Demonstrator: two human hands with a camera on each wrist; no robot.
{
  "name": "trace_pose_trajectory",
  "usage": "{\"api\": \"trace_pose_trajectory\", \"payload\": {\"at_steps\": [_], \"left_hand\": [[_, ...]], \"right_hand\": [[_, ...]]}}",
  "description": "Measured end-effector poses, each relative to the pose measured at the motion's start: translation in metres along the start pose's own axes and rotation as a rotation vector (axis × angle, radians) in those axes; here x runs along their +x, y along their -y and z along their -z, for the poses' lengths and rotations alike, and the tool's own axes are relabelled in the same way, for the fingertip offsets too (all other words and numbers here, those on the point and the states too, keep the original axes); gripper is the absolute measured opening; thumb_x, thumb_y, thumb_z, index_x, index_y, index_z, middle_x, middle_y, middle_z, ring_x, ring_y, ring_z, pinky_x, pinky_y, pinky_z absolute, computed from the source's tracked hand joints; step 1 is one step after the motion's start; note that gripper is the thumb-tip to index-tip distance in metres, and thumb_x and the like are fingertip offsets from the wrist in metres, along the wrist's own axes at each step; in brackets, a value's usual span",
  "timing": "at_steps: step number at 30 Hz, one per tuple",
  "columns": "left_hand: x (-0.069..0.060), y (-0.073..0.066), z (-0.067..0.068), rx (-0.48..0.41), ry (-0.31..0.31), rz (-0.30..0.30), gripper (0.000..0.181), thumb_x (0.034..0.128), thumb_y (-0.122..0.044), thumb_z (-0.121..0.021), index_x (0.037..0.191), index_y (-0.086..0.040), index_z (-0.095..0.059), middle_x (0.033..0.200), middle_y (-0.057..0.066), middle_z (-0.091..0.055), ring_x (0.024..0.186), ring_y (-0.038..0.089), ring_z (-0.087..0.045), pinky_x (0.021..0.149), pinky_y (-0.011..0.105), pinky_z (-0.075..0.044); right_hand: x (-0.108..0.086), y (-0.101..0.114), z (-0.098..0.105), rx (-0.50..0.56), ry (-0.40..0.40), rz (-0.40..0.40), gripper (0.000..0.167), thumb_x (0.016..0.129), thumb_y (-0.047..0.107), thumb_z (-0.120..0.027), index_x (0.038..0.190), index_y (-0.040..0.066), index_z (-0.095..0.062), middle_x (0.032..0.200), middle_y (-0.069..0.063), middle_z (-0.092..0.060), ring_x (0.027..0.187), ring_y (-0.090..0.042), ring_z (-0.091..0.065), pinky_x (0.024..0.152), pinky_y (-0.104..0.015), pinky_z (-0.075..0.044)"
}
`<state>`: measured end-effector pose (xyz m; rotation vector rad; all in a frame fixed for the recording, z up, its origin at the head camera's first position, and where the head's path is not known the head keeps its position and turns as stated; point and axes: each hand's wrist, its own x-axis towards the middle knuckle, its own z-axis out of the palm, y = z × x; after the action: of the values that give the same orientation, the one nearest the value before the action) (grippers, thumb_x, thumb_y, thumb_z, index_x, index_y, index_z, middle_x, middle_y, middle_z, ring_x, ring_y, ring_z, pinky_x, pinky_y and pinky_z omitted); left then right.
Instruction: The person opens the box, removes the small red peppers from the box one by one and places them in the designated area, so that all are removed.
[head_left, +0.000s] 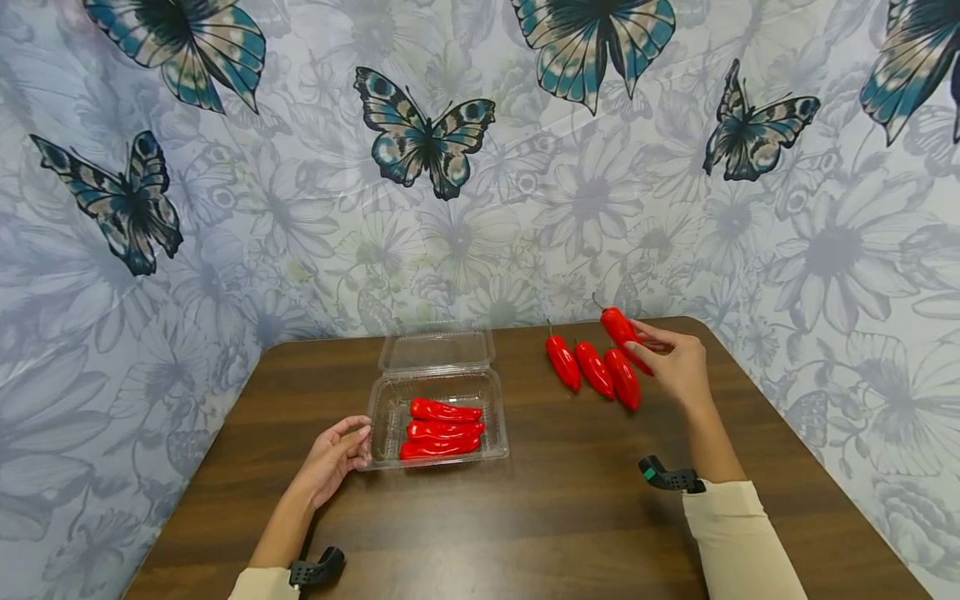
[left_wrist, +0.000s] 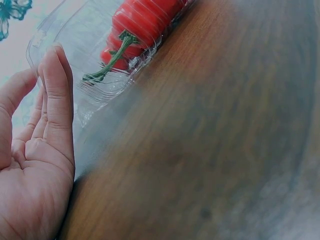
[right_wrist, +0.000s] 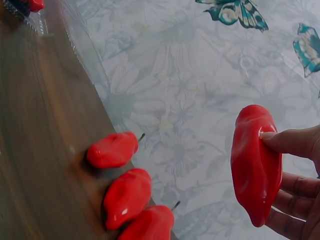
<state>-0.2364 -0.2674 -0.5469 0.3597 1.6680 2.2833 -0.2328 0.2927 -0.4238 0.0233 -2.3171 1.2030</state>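
Observation:
My right hand [head_left: 681,367] pinches a glossy red chili pepper [right_wrist: 255,165] between thumb and fingers, raised above the table at the back right. Below it, three more red peppers [head_left: 594,369] lie side by side on the wood, slanted. At the left, a clear plastic clamshell container [head_left: 388,417] stands with its lid [head_left: 437,350] folded back. Three peppers [head_left: 444,431] lie in its base, roughly parallel. My left hand [head_left: 333,462] holds the container's left rim between thumb and fingers. The left wrist view shows a green stem [left_wrist: 112,60] through the plastic.
The brown wooden table [head_left: 555,517] ends at a back edge against a wall covering [head_left: 315,208] printed with flowers and butterflies. Each wrist wears a black band-mounted device [head_left: 663,475]. Bare wood lies between the container and the loose peppers.

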Motion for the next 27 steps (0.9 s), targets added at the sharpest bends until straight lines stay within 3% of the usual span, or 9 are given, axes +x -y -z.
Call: {"api": "trace_pose_trajectory", "payload": {"at_steps": [11,15,19,27], "left_hand": [[0.001,0.001,0.002,-0.010,0.000,-0.002,0.017,0.1078,-0.004,-0.046,0.123,-0.002,-0.053,0.082,-0.001,-0.064,0.070,0.009,-0.065,0.063,0.022,-0.058],[0.001,0.002,0.002,-0.009,-0.001,0.000,0.017,0.1080,-0.004,-0.045,0.122,-0.003,-0.054,0.082,-0.001,-0.064,0.070,0.009,-0.065,0.064,0.022,-0.058],[0.000,0.002,0.002,-0.008,0.003,-0.003,0.017,0.1081,-0.003,-0.045,0.123,-0.001,-0.052,0.082,-0.001,-0.064,0.070,0.009,-0.065,0.064,0.022,-0.058],[0.001,0.000,0.002,-0.013,0.003,0.001,0.017,0.1079,-0.004,-0.046,0.123,-0.001,-0.053,0.083,0.000,-0.065,0.069,0.010,-0.065,0.063,0.022,-0.058]], "right_hand": [[0.001,-0.026,0.012,-0.040,-0.002,-0.102,0.041,0.094,0.028,-0.076,0.131,0.013,-0.069,0.117,-0.019,-0.072,0.083,0.011,-0.058,0.071,-0.005,-0.047],[0.000,-0.034,0.016,-0.072,0.011,-0.142,0.042,0.095,0.029,-0.074,0.133,0.014,-0.068,0.118,-0.020,-0.071,0.094,-0.014,-0.069,0.072,-0.007,-0.046],[0.000,-0.042,0.019,-0.083,0.025,-0.174,0.042,0.096,0.027,-0.073,0.134,0.013,-0.067,0.120,-0.022,-0.070,0.106,-0.037,-0.068,0.070,-0.007,-0.046],[-0.001,-0.058,0.022,-0.098,0.067,-0.238,0.043,0.097,0.024,-0.071,0.137,0.011,-0.063,0.124,-0.027,-0.067,0.109,-0.042,-0.066,0.068,-0.014,-0.052]]}}
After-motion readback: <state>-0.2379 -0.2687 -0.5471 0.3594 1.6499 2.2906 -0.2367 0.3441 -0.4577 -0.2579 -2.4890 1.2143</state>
